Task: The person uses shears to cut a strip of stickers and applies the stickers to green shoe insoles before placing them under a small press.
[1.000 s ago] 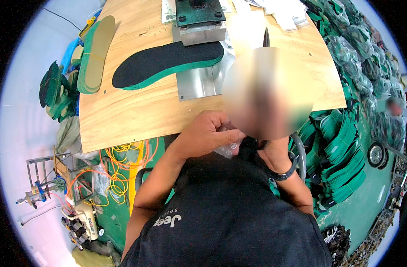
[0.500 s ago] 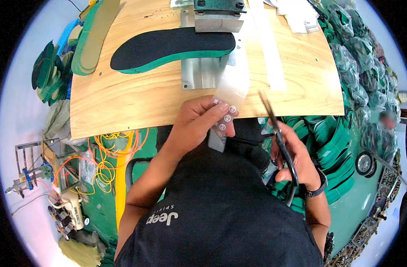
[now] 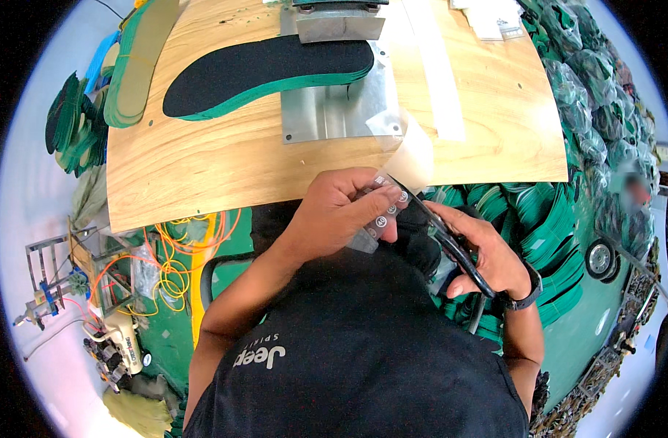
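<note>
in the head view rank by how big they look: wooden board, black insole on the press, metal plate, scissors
1. wooden board
2. black insole
3. metal plate
4. scissors; they sit nearer the camera, so their last place is safe.

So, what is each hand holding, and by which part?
The left hand pinches the clear sticker strip near its end; the right hand holds black scissors by the handles.

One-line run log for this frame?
left hand: holds sticker strip | right hand: scissors at strip | insole on bench
</note>
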Available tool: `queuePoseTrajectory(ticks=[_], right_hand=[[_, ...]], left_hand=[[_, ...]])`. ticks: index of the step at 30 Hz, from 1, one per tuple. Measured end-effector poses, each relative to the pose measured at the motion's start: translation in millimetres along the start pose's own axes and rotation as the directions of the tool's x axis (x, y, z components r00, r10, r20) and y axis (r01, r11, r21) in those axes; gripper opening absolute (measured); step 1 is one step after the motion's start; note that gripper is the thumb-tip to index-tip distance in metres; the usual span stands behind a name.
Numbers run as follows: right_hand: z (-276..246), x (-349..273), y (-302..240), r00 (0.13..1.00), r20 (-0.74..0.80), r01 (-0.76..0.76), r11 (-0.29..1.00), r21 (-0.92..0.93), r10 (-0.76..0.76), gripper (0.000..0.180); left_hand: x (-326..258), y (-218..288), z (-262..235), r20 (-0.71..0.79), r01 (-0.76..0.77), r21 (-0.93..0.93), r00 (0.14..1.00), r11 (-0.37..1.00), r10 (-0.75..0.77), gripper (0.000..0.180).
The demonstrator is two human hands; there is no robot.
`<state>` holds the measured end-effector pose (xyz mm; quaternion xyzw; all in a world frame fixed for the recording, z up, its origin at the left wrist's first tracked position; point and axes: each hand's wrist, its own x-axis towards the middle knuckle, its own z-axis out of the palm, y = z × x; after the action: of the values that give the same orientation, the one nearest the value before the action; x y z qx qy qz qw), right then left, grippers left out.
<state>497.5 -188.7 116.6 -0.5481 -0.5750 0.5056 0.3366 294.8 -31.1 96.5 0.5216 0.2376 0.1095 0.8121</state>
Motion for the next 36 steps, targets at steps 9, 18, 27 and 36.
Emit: queuePoseTrajectory(ticks=[9, 18, 27, 36], right_hand=[[0.5, -10.9, -12.5, 0.994, -0.023, -0.111, 0.993, -0.048, 0.11, 0.089], [-34.9, -31.5, 5.7, 0.789, -0.614, -0.161, 0.958, -0.238, -0.02, 0.067], [-113.7, 37.4, 27.4, 0.683, -0.702, -0.415, 0.685, -0.599, -0.2, 0.048], [-28.5, 62.3, -18.1, 0.801, -0.378, 0.172, 0.783, -0.597, -0.464, 0.05]], left_hand=[[-5.4, -1.7, 6.3, 0.067, 0.087, 0.121, 0.993, 0.989, -0.096, 0.02], [13.9, 18.4, -12.2, 0.195, -0.509, 0.784, 0.746, 0.355, 0.637, 0.016], [26.4, -9.9, 12.0, 0.6, -0.673, 0.737, 0.695, 0.065, 0.397, 0.011], [2.4, 20.2, -1.7, 0.09, -0.6, 0.322, 0.789, 0.732, 0.607, 0.017]])
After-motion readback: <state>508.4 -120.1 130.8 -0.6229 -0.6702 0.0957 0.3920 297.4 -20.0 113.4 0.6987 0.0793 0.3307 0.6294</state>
